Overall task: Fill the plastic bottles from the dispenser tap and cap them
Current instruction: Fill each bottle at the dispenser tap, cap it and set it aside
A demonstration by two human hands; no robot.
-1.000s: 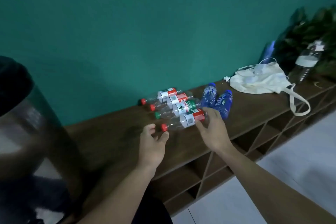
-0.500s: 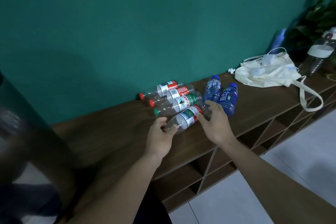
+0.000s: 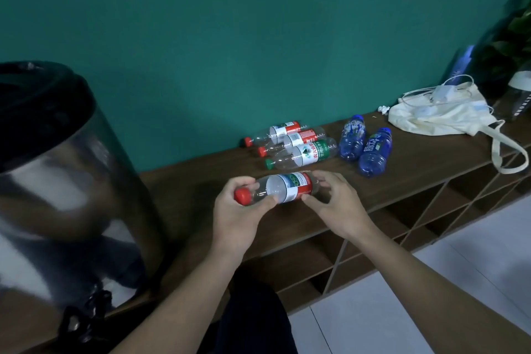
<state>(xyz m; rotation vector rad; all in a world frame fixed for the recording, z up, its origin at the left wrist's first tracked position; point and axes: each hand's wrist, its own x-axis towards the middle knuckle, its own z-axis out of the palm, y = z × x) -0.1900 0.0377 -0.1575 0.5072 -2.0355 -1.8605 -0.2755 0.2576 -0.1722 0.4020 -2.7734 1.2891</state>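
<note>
Lifted since the earlier frame: one clear bottle [image 3: 283, 187] is now off the bench [image 3: 189, 181], held level just above its near edge. Left hand [image 3: 235, 215] has its grip curled round the neck end by the red cap [image 3: 242, 196], cap on. Right hand [image 3: 334, 204] pinches the base end with fingertips. I see no liquid in it.

Count on bench, far side: three clear bottles lying down, two red caps [image 3: 246, 142], one green cap [image 3: 269, 163]; two blue bottles [image 3: 373, 151] to their right. All look empty. Dispenser [image 3: 57, 181], large, dark lid, at left, tap [image 3: 83, 322] near; contents unclear. Cream tote bag [image 3: 442, 118] far right.
</note>
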